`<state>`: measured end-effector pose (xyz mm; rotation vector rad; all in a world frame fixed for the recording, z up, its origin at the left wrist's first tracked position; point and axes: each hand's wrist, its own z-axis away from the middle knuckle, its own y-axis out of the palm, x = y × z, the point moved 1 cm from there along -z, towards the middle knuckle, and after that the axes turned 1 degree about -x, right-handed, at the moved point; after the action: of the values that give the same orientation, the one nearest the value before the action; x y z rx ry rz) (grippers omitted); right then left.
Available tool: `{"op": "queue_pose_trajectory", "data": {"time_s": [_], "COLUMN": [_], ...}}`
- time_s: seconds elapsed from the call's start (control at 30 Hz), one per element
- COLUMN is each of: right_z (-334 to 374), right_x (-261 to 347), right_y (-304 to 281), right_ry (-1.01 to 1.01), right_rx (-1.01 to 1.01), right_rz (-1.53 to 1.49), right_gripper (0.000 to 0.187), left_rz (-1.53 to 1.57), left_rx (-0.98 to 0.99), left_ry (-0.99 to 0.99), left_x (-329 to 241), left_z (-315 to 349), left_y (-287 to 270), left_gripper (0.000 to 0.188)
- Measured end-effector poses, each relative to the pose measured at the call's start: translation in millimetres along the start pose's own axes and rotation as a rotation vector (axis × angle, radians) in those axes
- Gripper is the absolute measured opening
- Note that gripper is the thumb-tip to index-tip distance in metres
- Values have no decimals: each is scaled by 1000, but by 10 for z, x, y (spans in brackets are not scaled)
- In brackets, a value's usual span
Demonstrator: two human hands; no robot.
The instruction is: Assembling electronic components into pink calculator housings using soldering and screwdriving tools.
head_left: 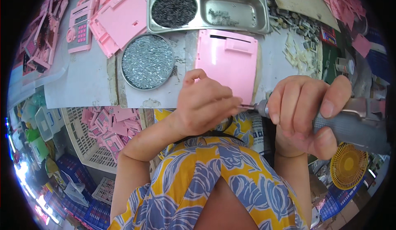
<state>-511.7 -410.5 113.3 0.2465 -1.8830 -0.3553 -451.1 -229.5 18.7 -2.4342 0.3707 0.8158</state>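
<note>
My right hand (pixel 307 112) is wrapped round a grey power screwdriver (pixel 350 129) held level, its metal bit pointing left. Close to the tip of that bit, the fingers of my left hand (pixel 206 104) are pinched together; whatever they hold is too small and hidden to make out. Just beyond both hands a flat pink plastic panel (pixel 227 63) lies on the work table, with a dark slot along its far edge. To its left stands a round dish (pixel 148 61) full of small silvery screws.
A metal tray (pixel 194 28) with compartments of dark small parts stands at the back. Pink casings (pixel 119 17) and a pink device with keys (pixel 81 28) lie left. Loose pale pieces (pixel 299 52) are scattered right. Below the table sits a crate (pixel 88 147) of pink parts.
</note>
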Motion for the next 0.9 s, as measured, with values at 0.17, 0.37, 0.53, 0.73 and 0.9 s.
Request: {"op": "queue_pose_trajectory", "data": {"time_s": [0.17,0.37,0.53,0.73,0.9], "right_z": [403,516,520,404,200], "right_x": [-215,-281,-423,-331,-130], "right_y": [-163,-255,-286,-274,-229], "right_ry": [122,92,-83,-61,-123], "right_rx": [-126,-35,143,136,127], "right_rz": [96,91,169,72,20], "right_gripper": [31,26,20,22,29], "left_rz": [104,126,120,51,14], "left_rx": [59,209,228,177,142], "left_ry": [-335,-419,-402,-212,-133], "left_x": [108,75,102,87,10], "left_z": [41,-46,4,129,66], "left_y": [174,276,283,324,294], "left_gripper": [15,20,20,15,21]}}
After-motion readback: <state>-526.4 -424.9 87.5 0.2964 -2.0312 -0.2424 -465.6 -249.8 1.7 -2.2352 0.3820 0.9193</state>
